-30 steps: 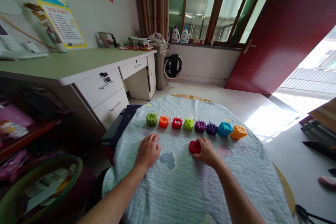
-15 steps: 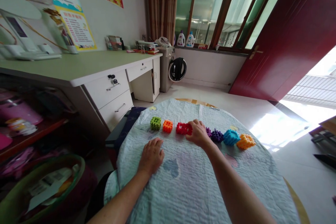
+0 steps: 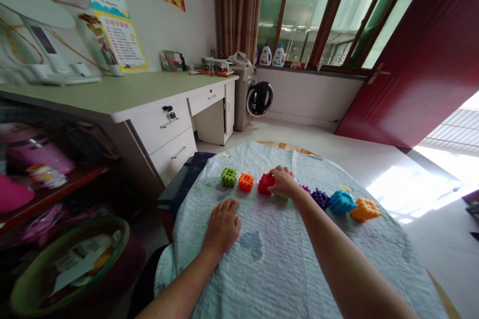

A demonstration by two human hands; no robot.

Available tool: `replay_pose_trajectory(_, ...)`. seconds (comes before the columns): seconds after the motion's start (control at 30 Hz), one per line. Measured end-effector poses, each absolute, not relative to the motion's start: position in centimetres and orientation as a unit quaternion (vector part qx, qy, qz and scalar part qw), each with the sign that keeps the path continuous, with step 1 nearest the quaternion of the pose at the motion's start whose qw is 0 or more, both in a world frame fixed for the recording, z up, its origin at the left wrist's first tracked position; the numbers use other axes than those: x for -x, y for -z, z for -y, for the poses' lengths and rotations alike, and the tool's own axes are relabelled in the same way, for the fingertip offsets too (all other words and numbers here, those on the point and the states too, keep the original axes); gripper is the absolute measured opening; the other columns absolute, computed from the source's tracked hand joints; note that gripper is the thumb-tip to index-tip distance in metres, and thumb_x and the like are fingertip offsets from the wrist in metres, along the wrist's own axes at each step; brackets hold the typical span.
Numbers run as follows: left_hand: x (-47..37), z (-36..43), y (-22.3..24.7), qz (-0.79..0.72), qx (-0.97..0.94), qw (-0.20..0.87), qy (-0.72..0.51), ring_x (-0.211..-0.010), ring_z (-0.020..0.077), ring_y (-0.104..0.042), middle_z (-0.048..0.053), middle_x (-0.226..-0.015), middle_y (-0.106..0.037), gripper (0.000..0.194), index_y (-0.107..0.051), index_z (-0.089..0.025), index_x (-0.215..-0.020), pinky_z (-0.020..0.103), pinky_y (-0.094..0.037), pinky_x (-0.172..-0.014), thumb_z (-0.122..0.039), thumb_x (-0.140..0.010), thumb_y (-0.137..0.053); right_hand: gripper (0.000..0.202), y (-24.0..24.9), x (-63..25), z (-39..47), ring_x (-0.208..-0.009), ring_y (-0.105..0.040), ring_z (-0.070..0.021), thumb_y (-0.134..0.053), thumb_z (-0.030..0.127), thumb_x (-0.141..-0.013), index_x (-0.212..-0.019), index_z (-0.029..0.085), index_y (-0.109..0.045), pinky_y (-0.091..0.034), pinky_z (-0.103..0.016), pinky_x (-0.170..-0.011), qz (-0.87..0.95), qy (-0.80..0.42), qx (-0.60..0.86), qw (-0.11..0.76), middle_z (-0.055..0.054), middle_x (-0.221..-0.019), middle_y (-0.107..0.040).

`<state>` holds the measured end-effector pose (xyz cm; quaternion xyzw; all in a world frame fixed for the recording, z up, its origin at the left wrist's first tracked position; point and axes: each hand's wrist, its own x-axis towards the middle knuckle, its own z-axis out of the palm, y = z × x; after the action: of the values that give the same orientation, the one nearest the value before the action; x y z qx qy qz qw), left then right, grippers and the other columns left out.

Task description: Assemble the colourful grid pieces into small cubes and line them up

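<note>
Toy block cubes stand in a row across the cloth-covered table. My right hand [image 3: 283, 181] has its fingers and thumb closed at the right side of a red block cube [image 3: 265, 183]. Beneath that hand a bit of a green block [image 3: 281, 196] peeks out, mostly hidden. My left hand [image 3: 223, 225] lies on the cloth, holding nothing, its fingers loosely stretched. Left of the red cube are an orange cube [image 3: 246, 182] and a green cube [image 3: 228, 177]. To the right come a partly covered purple block [image 3: 306, 189], a dark purple one [image 3: 321, 198], a blue one [image 3: 342, 202] and a yellow-orange one [image 3: 365, 209].
The round table wears a pale blue cloth [image 3: 269, 269]. Beyond it are a desk [image 3: 149, 90] with drawers and a washing machine [image 3: 245, 97] with its door ajar. At lower left stands a bin [image 3: 129, 239] with papers inside. A red door [image 3: 404, 60] is at the right.
The red piece looked longer before; now a single red cube face shows, and green appears under my right hand. The whole view has shifted slightly. My left hand stays resting on the cloth.
</note>
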<state>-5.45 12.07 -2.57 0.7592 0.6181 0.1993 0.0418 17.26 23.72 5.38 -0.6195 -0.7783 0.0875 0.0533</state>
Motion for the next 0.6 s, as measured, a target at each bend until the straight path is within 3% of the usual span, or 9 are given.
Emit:
replay_pose_trajectory(0.13,5.5,-12.1,2.5,-0.62,-0.757,0.046,-0.199,-0.118,0.0233,-0.049,0.008,-0.125,-0.057,0.038,-0.056,-0.022,-0.122,0.04,-0.037,-0.105,-0.018,-0.084,-0.053,0.057,-5.2,-17.3,-23.4,-0.108,-0.043,-0.0288,-0.075,0.038,-0.064,-0.117,0.022,-0.061,-0.032,-0.039,-0.088,0.774,-0.084,0.624,0.061,-0.01,-0.119,-0.053)
replay_pose_trajectory(0.23,5.5,-12.1,2.8,-0.62,-0.757,0.045,-0.204,-0.118,0.0234,-0.049,0.008,-0.126,-0.057,0.039,-0.056,-0.023,-0.121,0.04,-0.036,-0.105,-0.018,-0.083,-0.053,0.063,-5.3,-18.0,-21.7,-0.113,-0.042,-0.0296,-0.072,0.036,-0.068,-0.127,0.023,-0.055,-0.034,-0.042,-0.091,0.767,-0.061,0.626,0.124,-0.011,-0.126,-0.051)
replay_pose_trajectory(0.43,5.6,-12.2,2.8,-0.617,-0.76,0.034,-0.199,-0.117,0.0244,-0.05,0.01,-0.125,-0.057,0.039,-0.057,-0.019,-0.122,0.039,-0.038,-0.103,-0.019,-0.084,-0.052,0.043,-3.3,-21.6,-13.4,-0.114,-0.047,-0.0271,-0.06,0.028,-0.08,-0.122,0.024,-0.056,-0.039,-0.042,-0.098,0.757,-0.036,0.599,0.261,-0.01,-0.122,-0.053)
replay_pose_trajectory(0.6,5.6,-12.2,2.6,-0.61,-0.768,0.02,-0.195,-0.115,0.0244,-0.052,0.01,-0.122,-0.059,0.036,-0.058,-0.018,-0.119,0.039,-0.04,-0.1,-0.019,-0.084,-0.052,0.033,1.2,-24.9,-6.7,-0.108,-0.052,-0.0262,-0.057,0.027,-0.081,-0.113,0.024,-0.06,-0.043,-0.041,-0.095,0.728,-0.057,0.641,0.234,-0.01,-0.115,-0.058)
